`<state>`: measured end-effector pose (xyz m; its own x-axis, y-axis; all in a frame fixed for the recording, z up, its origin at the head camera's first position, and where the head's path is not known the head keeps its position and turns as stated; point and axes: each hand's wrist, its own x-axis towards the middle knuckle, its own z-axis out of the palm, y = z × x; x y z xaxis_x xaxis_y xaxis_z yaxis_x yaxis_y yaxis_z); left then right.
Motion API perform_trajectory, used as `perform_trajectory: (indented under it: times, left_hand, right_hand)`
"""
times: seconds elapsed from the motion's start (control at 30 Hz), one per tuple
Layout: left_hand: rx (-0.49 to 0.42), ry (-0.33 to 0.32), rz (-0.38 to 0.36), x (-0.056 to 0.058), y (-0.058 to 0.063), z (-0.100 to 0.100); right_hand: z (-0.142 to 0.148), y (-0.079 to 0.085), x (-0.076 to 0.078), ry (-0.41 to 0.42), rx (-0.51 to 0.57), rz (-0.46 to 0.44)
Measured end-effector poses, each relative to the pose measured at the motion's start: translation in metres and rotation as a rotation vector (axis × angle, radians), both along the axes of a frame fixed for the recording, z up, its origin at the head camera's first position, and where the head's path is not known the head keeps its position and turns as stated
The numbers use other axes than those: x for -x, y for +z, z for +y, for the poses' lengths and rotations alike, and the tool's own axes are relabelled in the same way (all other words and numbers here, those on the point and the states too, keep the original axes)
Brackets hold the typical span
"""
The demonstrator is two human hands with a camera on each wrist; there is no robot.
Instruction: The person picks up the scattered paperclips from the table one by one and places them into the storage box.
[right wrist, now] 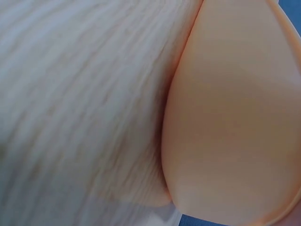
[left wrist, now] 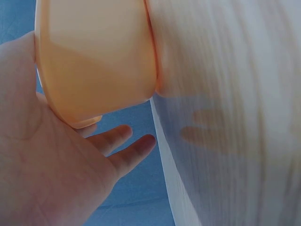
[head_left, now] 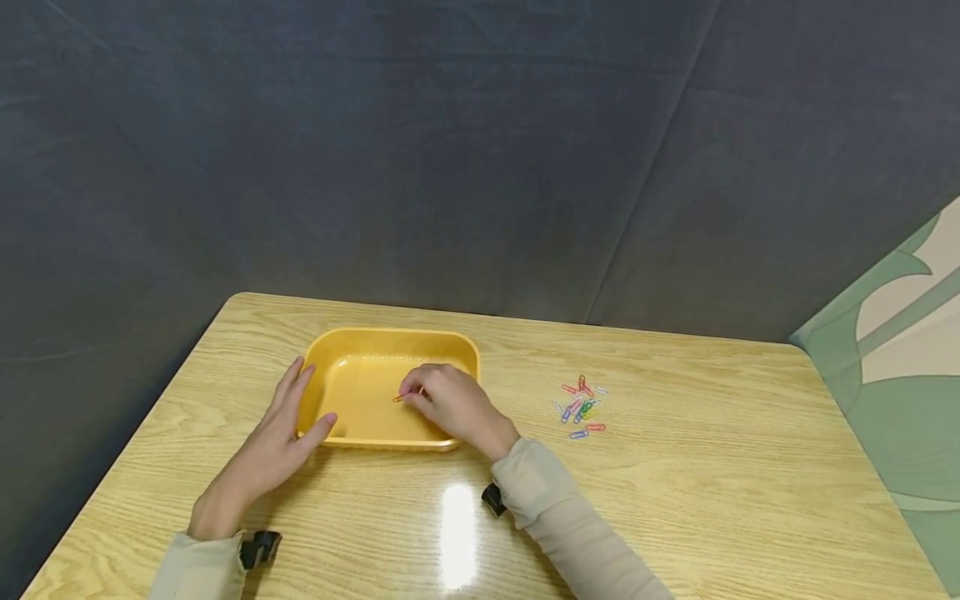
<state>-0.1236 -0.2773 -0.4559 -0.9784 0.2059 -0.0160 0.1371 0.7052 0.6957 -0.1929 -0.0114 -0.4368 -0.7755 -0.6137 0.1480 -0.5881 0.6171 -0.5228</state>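
A yellow plastic tray (head_left: 367,426) stands on the wooden table. Over its inside, my right hand (head_left: 452,404) pinches an orange paper clip (head_left: 398,398) between thumb and fingertips. My left hand (head_left: 273,442) rests against the tray's left end, its fingers spread and mostly straight along the rim. The left wrist view shows this hand (left wrist: 51,141) beside the tray's outer wall (left wrist: 99,56), two fingers stretched out past it. In the right wrist view the tray's outer wall (right wrist: 230,117) fills the right side, and the pinching fingers are hidden.
To the right of the tray lies a loose pile of coloured paper clips (head_left: 581,410) on the table (head_left: 712,467). A dark cloth (head_left: 480,167) hangs behind the table's far edge. A green and beige patterned surface (head_left: 900,392) borders the right side.
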Motion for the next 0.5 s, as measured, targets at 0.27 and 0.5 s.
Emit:
perform_trajectory:
  times: [0.27, 0.5]
  left_hand:
    - [0.001, 0.0, 0.006, 0.0007, 0.0018, 0.0003]
    - [0.002, 0.001, 0.011, 0.001, 0.0026, -0.0004]
  right_hand:
    - [-0.0011, -0.0026, -0.0031, -0.013, -0.084, 0.036]
    - [-0.001, -0.0059, -0.0047, -0.003, -0.13, 0.071]
